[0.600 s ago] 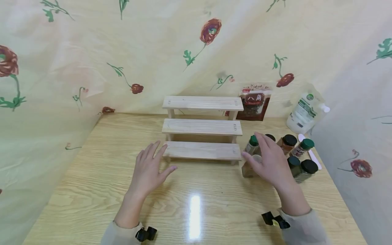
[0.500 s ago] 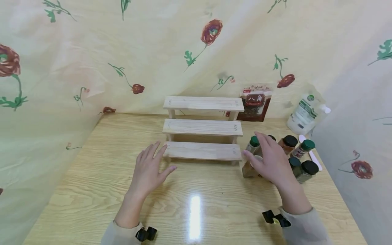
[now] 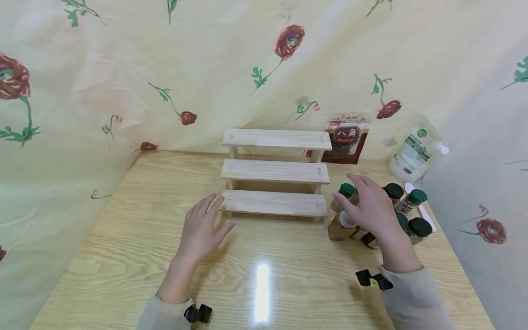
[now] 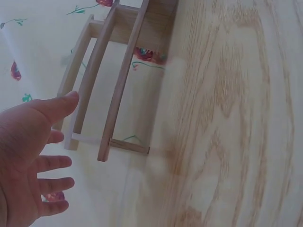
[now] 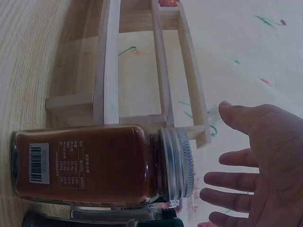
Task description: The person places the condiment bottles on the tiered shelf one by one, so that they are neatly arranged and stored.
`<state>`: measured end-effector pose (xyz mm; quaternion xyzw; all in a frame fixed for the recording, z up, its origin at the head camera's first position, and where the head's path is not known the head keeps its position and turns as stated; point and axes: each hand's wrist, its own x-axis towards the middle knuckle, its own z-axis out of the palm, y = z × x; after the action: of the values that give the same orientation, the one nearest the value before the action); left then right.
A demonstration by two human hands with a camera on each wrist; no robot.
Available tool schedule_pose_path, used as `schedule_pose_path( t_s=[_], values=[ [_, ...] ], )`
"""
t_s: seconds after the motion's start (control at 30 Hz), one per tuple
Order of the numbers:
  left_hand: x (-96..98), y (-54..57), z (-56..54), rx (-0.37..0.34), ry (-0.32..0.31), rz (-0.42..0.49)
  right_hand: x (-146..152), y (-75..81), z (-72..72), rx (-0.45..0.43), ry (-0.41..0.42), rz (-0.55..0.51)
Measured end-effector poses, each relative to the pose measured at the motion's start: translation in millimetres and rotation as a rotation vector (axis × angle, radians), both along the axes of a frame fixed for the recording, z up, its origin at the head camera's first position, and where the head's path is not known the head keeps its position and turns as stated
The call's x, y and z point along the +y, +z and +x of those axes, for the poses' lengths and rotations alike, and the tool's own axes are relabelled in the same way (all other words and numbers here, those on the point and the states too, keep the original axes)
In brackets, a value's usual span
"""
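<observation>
A three-tier pale wooden rack (image 3: pixel 274 201) stands at the back middle of the table. My left hand (image 3: pixel 202 229) hovers at its left front corner, fingers spread and holding nothing. Over a cluster of spice jars to the rack's right hangs my right hand (image 3: pixel 371 208), fingers extended. In the right wrist view the right hand (image 5: pixel 270 161) is apart from the silver-lidded jar of brown powder (image 5: pixel 94 165), facing its lid. A green-capped bottle (image 3: pixel 345 191) stands behind that jar. Black-capped jars (image 3: pixel 420 227) and a green-lidded jar (image 3: pixel 416 197) sit further right; the hand hides several others.
A dark red pouch (image 3: pixel 345 142) leans on the flowered cloth behind the rack's right end. A white refill pouch (image 3: pixel 414 153) with a spout stands in the back right corner. Beside the jars lies a white spoon (image 3: pixel 426 215). Flowered cloth (image 3: pixel 185 68) bounds the table's back and sides.
My right hand has moved slightly up and to the right over the jars, uncovering more of the front ones. The left hand stays put. The head view has shifted slightly.
</observation>
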<state>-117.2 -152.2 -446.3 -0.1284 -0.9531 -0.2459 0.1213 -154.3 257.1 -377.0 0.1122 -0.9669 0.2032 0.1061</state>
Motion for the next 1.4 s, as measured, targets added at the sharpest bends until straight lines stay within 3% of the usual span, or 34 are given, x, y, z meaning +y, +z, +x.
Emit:
schedule_pose_path(
  t_s=[0.23, 0.57, 0.8, 1.2, 1.4],
  values=[
    [-4.2, -9.7, -6.1, -0.059, 0.025, 0.099, 2.8, -1.4, -14.1, -0.068, 0.004, 0.008],
    [-6.4, -22.6, -17.3, -0.214, 0.095, 0.358, 1.5, 0.7, -36.2, -0.229, -0.030, 0.055],
    [-5.2, -28.6, -22.5, -0.264, 0.087, 0.428, 1.5, -0.6, -43.1, -0.312, -0.016, 0.127],
    [-2.5, -30.4, -20.8, -0.287, 0.086, 0.471, 1.3, -2.4, -45.8, -0.302, -0.001, 0.133],
    [-1.0, -32.7, -21.7, -0.285, 0.077, 0.489, 2.0, 1.9, -42.6, -0.223, -0.018, 0.138]
  ],
)
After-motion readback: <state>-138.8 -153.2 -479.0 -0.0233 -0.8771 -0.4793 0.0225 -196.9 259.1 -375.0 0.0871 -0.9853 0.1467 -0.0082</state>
